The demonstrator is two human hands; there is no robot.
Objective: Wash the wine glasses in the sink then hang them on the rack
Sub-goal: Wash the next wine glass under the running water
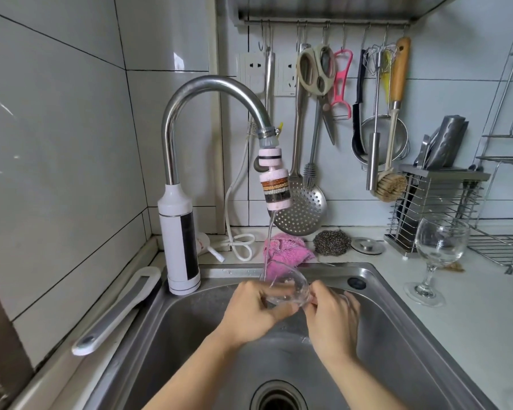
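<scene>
A clear wine glass (pixel 288 287) lies tilted on its side over the steel sink (pixel 397 327), its bowl under the thin stream of water from the faucet (pixel 214 84). My left hand (pixel 255 312) grips the bowl from the left, thumb across its underside. My right hand (pixel 332 318) holds the glass from the right at the stem end; the stem is hidden behind the fingers. A second wine glass (pixel 439 247) stands upright on the counter right of the sink. A wire rack (pixel 504 247) stands at the far right.
A pink cloth (pixel 288 250), a steel scourer (pixel 332 242) and a sink plug (pixel 367 245) lie behind the basin. Utensils hang from a rail (pixel 326 22) above. A metal holder (pixel 433 202) stands beside the rack. A grey and white handled tool (pixel 116 312) lies left of the sink. The drain (pixel 279 398) is below my wrists.
</scene>
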